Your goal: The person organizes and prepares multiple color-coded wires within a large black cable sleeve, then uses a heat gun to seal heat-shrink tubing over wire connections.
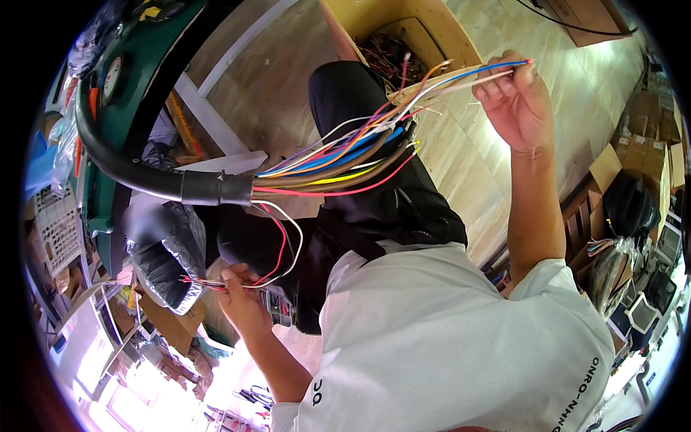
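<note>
Our right hand (517, 97), up at one o'clock, is pinched shut on a few thin coloured wires (461, 75) drawn out taut from the thick black cable (144, 173). Our left hand (241, 295), at seven o'clock, pinches the tips of the red and white wires (284, 245) looping down from the cable's taped end. We judge these strands light, limp and slippery, best gripped near their ends. Beyond them lie a wooden box (425, 29) of scrap wire and cardboard boxes (640, 151) at three o'clock.

White short-sleeved T-shirt (461, 338) with black lettering, black trousers (374, 180), bare forearms
</note>
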`<state>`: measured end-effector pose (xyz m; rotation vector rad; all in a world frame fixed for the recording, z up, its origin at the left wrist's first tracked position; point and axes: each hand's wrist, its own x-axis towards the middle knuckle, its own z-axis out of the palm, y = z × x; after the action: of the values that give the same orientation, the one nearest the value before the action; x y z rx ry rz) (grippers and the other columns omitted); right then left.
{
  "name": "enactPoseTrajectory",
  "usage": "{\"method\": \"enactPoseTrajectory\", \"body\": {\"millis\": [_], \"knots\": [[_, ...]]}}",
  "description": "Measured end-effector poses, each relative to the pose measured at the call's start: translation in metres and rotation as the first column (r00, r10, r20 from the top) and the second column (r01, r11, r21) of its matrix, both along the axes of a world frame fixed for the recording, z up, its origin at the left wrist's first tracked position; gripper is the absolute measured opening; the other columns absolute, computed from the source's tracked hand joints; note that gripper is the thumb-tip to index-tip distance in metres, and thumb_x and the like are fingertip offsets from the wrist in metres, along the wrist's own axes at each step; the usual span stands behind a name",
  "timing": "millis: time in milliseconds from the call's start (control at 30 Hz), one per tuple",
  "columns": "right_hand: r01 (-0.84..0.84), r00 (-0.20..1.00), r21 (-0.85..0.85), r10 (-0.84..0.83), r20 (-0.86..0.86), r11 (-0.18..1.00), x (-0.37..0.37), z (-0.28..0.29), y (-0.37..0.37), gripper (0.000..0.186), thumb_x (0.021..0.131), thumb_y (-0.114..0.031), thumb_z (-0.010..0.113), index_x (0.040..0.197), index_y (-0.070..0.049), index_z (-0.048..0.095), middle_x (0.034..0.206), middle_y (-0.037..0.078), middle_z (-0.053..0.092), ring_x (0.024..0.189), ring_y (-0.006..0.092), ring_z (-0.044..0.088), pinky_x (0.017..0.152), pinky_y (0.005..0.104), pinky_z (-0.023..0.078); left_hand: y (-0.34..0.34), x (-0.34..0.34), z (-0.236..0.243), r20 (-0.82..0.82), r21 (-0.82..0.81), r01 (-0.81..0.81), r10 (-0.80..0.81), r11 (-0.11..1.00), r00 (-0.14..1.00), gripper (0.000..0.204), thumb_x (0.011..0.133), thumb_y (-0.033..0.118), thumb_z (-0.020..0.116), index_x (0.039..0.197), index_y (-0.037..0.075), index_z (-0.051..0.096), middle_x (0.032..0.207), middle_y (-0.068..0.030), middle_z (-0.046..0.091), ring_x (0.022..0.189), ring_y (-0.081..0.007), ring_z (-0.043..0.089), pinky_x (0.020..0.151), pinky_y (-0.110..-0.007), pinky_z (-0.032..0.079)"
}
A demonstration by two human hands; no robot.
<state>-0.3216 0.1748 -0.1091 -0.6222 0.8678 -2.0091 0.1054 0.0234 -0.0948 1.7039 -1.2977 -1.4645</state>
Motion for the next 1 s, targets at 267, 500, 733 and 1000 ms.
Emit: {"method": "enactPoseTrajectory", "body": {"millis": [267,500,733,1000], "knots": [[-0.068,0.997,-0.238,0.061,-0.038,0.969,0.036,0.035,-0.051,0.024,0.087,-0.024,0.060,0.093,-0.001,0.059,0.081,0.006,0.059,0.075,0.0154,0.056,0.068,0.0322,0.048,0.012,0.038,0.070,-0.593,-0.366,0.745,-0.757,0.558,0.276,0.054,0.093,0.042,0.040,0.097,-0.008,0.060,0.079,-0.0225,0.064,0.068,-0.0299,0.065,0.057,-0.034,0.052],[-0.216,0.966,-0.029,0.209,-0.150,0.976,0.082,0.066,-0.084,0.018,0.088,-0.018,0.059,0.094,-0.001,0.064,0.091,0.010,0.064,0.071,0.0127,0.058,0.062,0.0244,0.047,-0.019,-0.012,0.122,-0.905,-0.402,0.103,-0.412,0.910,0.109,0.042,0.092,0.046,0.044,0.086,0.005,0.049,0.072,-0.0116,0.056,0.056,-0.0178,0.056,0.045,-0.031,0.047],[-0.234,0.797,0.148,0.277,-0.536,0.961,0.143,0.094,-0.111,0.024,0.090,-0.016,0.057,0.106,0.001,0.060,0.083,0.002,0.059,0.072,0.0060,0.052,0.065,0.0199,0.044,-0.025,-0.119,0.102,-0.283,-0.489,0.309,-0.483,0.816,0.829,0.014,0.088,0.005,0.055,0.095,-0.007,0.056,0.084,-0.0108,0.062,0.079,-0.0128,0.059,0.067,-0.024,0.048],[-0.239,0.814,0.289,0.354,-0.462,0.927,0.175,0.095,-0.115,0.015,0.085,-0.006,0.061,0.096,0.003,0.054,0.081,0.004,0.060,0.071,0.0060,0.055,0.061,0.0188,0.044,-0.025,-0.103,0.079,-0.634,-0.336,0.267,-0.426,0.903,0.646,0.018,0.086,0.005,0.061,0.101,-0.004,0.055,0.081,-0.0059,0.061,0.065,-0.0041,0.053,0.051,-0.016,0.039]]}}
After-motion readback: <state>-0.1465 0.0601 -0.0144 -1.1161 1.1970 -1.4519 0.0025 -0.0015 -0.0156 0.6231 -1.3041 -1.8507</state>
